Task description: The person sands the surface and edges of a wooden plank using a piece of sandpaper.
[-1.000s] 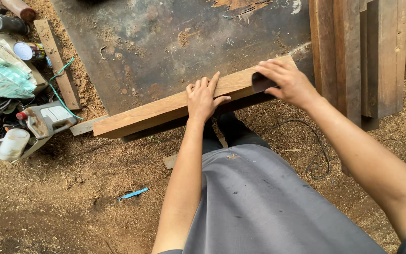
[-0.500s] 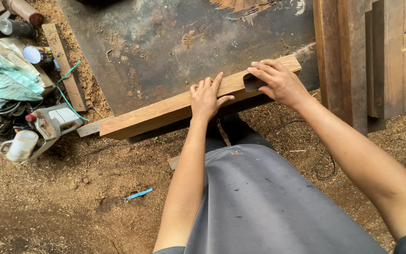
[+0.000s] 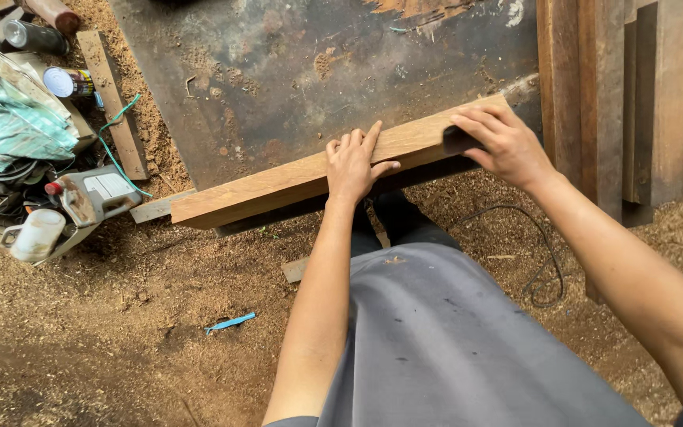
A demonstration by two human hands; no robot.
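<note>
A long light-brown wooden plank (image 3: 278,186) lies across the near edge of a dark, stained metal table (image 3: 294,79). My left hand (image 3: 353,162) rests flat on the plank's middle, fingers spread. My right hand (image 3: 499,142) is at the plank's right end, closed over a small dark block (image 3: 458,140) that presses on the wood. What the block is I cannot tell. My grey shirt fills the lower middle of the view.
Dark upright boards (image 3: 626,103) stand at the right. On the sawdust floor at the left lie a power tool (image 3: 92,198), a white cup (image 3: 37,236), cans (image 3: 69,81), a teal cloth (image 3: 9,126) and a wood strip (image 3: 112,103). A black cord (image 3: 543,277) loops near my right arm.
My right hand with the dark block has slid a little leftward along the plank's right end. The left hand stays flat on the plank.
</note>
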